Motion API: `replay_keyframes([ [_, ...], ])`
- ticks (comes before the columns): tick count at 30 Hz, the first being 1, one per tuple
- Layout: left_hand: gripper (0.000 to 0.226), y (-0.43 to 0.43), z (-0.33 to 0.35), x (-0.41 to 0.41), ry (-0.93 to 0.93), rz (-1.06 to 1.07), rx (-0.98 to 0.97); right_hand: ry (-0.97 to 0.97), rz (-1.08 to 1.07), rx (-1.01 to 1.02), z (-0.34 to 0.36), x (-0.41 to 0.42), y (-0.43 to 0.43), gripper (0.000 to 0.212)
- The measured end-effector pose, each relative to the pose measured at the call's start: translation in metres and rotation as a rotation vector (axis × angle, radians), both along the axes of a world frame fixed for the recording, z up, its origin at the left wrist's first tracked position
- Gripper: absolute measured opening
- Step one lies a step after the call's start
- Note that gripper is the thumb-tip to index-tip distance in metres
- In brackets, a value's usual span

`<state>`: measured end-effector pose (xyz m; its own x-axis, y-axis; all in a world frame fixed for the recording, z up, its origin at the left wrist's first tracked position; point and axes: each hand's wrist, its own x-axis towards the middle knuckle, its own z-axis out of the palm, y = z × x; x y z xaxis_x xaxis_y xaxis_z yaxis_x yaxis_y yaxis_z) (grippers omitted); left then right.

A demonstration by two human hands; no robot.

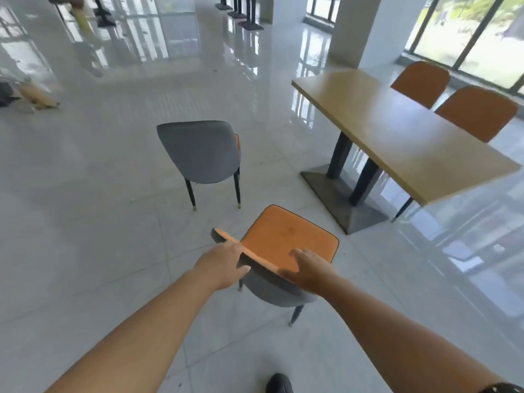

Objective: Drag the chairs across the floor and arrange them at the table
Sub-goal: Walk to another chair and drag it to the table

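The table is flanked by two chairs on its far side. The near chair, well apart from it, is rigid and judged light; its backrest top is gripped by the left hand and right hand.

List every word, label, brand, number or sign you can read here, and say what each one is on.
None: no readable text anywhere in this view.
Held chair, grey chair and the two orange chairs by the table: no labels or marks show.
Items on the floor at far left: too blurred to tell if they carry print.
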<state>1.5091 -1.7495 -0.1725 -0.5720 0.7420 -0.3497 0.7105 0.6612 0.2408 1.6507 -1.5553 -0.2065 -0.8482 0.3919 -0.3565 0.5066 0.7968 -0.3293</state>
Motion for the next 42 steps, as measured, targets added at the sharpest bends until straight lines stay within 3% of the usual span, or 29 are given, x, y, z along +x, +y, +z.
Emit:
replay_keyframes([
  [7,0.066,0.006,-0.042,-0.068,0.105,-0.366,0.017,-0.042,-0.243,0.006,-0.013,-0.008,-0.036,0.079],
  [12,0.087,0.011,-0.071,-0.099,0.107,-0.58,-0.031,-0.108,-0.354,0.073,-0.02,-0.006,-0.07,0.063],
  [15,0.101,0.018,-0.084,-0.116,0.091,-0.622,-0.012,-0.093,-0.409,0.129,-0.028,-0.008,-0.076,0.065],
  [21,0.093,0.025,-0.097,-0.127,0.181,-0.663,0.175,-0.098,-0.419,0.183,-0.042,-0.013,-0.069,0.072],
  [26,0.092,0.026,-0.095,-0.141,0.204,-0.725,0.182,-0.057,-0.461,0.212,-0.047,-0.02,-0.074,0.074],
  [38,0.088,0.049,-0.093,-0.258,0.199,-0.919,0.193,-0.019,-0.657,0.238,-0.049,-0.124,-0.11,0.07],
  [42,0.084,0.058,-0.096,-0.316,0.171,-1.024,0.257,-0.013,-0.774,0.274,-0.051,-0.176,-0.131,0.081],
])
